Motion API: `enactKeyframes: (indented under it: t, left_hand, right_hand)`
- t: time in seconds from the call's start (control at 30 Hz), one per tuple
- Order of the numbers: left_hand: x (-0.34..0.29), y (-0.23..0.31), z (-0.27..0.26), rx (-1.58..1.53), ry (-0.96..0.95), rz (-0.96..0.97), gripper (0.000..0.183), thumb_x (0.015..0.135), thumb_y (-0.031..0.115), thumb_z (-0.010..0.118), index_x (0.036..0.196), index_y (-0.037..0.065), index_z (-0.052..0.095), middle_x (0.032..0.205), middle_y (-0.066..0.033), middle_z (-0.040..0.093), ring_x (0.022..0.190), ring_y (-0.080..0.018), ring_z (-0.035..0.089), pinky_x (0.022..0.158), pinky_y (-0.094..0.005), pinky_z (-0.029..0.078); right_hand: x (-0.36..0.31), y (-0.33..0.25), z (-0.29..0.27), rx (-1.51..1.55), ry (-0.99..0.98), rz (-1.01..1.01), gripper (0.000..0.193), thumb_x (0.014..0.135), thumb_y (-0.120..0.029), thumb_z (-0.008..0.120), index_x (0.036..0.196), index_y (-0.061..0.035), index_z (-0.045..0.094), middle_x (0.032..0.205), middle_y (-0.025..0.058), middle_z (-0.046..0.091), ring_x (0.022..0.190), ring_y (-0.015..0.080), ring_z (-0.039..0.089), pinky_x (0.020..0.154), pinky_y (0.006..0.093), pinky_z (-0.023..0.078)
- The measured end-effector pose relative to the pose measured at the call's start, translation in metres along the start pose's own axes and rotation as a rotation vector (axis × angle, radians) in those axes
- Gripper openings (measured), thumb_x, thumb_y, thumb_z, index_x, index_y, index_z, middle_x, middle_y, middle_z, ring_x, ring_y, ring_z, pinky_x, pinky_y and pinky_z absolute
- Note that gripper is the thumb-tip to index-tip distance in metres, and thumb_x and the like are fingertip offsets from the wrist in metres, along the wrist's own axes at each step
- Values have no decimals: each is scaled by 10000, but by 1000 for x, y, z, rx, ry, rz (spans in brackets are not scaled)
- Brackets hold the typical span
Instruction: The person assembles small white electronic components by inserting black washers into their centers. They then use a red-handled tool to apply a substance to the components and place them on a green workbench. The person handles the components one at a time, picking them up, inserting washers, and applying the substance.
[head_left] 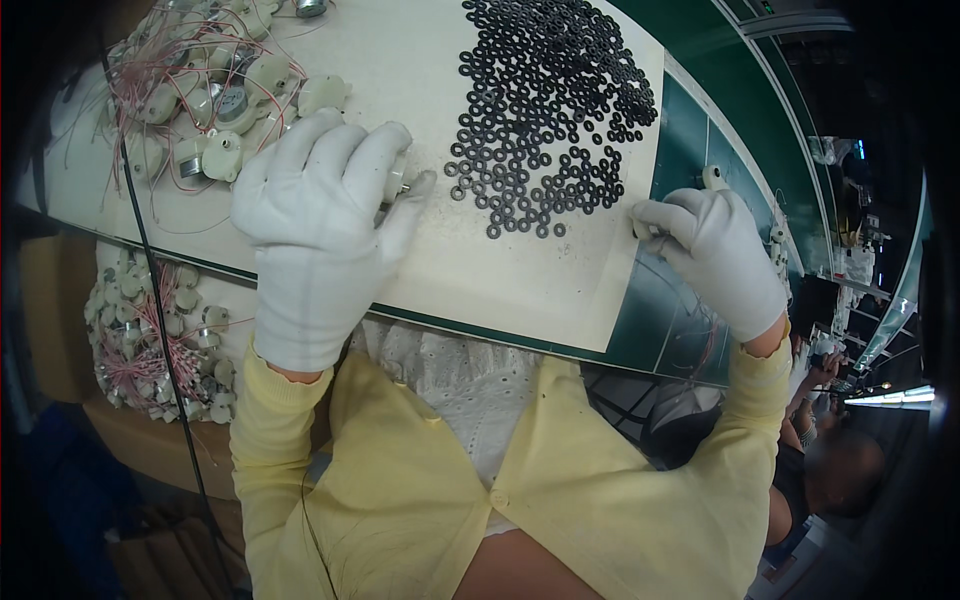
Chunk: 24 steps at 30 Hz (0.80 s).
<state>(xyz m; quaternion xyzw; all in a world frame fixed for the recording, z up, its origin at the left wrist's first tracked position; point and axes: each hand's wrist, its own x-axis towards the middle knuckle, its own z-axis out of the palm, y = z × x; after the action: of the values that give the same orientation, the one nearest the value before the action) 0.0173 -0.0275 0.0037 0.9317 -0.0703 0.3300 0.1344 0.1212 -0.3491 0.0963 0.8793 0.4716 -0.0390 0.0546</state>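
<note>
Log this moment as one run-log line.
left white-gloved hand: holding pale metal-shafted part | right white-gloved hand: curled, contents unclear | small black rings: spread on cream sheet

left hand (315, 225): white fabric glove (300, 270), thumb tip (424, 184) greyed | right hand (715, 250): matching white glove (735, 285) | sleeves (268, 450): pale yellow knit, ribbed cuffs (285, 385) | cardigan (390, 490): same yellow, V-shaped opening, small round button (499, 498) at front | underneath: white garment (460, 370) patterned with small eyelet holes

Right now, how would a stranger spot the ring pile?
Find the white sheet on the green table. Between the left hand and right hand, farther out, lies the ring pile. Its small pieces are black, unlike the pale, wired parts heaped at left.
</note>
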Motion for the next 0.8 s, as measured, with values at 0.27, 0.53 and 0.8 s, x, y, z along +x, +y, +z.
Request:
enactKeyframes:
  t: [0.27,0.53,0.8]
  left_hand:
    - [1,1,-1,26,-32,-11,325,770,205,846,1058,109,730,978,-75,701,992,-318,683,828,-430,523]
    - [-2,2,3,66,15,5,393,776,200,843,1139,97,736,1005,-73,711,1020,-313,682,859,-444,531]
    - [-5,2,3,114,-1,24,411,782,192,851,1162,86,734,1012,-74,715,1022,-325,680,871,-454,537]
  right_hand:
    - [-5,-5,4,-119,48,-16,149,828,-208,775,923,-158,673,723,32,623,631,277,608,586,389,464]
    - [-33,-38,30,-359,141,71,486,793,-59,659,1268,-157,656,1063,16,653,890,209,610,763,384,472]
    - [-61,-51,-14,270,271,133,267,848,-163,758,1102,-98,708,854,71,687,712,290,673,610,404,483]
